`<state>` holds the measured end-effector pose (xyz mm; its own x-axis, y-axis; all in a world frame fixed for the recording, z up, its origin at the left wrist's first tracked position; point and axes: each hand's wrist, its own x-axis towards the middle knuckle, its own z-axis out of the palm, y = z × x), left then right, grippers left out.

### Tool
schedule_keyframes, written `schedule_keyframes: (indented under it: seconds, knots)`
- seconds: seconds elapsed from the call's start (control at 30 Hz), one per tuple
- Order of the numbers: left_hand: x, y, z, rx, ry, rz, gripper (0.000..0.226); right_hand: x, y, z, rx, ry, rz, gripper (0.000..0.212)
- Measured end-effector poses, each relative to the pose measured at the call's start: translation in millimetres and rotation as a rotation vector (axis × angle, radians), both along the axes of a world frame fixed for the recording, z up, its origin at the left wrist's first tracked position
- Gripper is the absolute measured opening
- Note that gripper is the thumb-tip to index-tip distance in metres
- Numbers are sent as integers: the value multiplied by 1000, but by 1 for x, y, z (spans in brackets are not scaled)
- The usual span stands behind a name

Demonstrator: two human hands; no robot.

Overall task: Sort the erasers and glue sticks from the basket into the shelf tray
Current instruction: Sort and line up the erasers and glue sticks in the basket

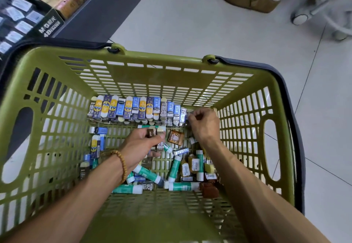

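Both hands are down inside the green basket, which sits on the pale floor. Along the basket's far wall stands a tidy row of erasers, packed upright side by side in blue, yellow and grey sleeves. The right hand is at the right end of that row, near the far right corner, its fingers curled and pinching a blue-and-white eraser that touches the last one in the row. The left hand, with a bead bracelet on its wrist, is in the middle of the basket floor, fingers curled round a few small brown and cream erasers. Toward the near edge lies a loose heap: green-and-white glue sticks at mixed angles, brown-wrapped erasers and a dark brown one by the right wall. A few more blue and yellow erasers lie along the left wall. Past the basket's far left corner is a dark shelf with boxed goods; the tray itself cannot be made out.
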<state>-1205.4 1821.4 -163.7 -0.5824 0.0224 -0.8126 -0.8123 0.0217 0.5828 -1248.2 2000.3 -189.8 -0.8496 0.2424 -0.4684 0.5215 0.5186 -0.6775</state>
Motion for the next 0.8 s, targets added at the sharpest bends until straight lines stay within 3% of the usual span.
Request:
schedule_keyframes:
  seconds: [0.13,0.27,0.37,0.5,0.6,0.7,0.8]
  knots:
    - [-1,2,1,8,5,-18,21,12,13,5,-40,-12,-75,2]
    - [-2,2,4,16,13,-31,29,17,19,5,198,59,-56,35]
    - [-6,2,10,44,10,-22,55,15,19,5,310,11,37,61]
    - [-11,1,12,80,-1,15,52,16,10,0,436,-4,90,48]
    - [-13,1,10,81,-8,16,48,17,7,-8,396,58,24,38]
    - [-14,1,6,91,-13,10,55,16,2,-6,134,-2,-100,30]
    - [-15,2,2,112,-14,14,46,21,2,-2,61,24,-212,44]
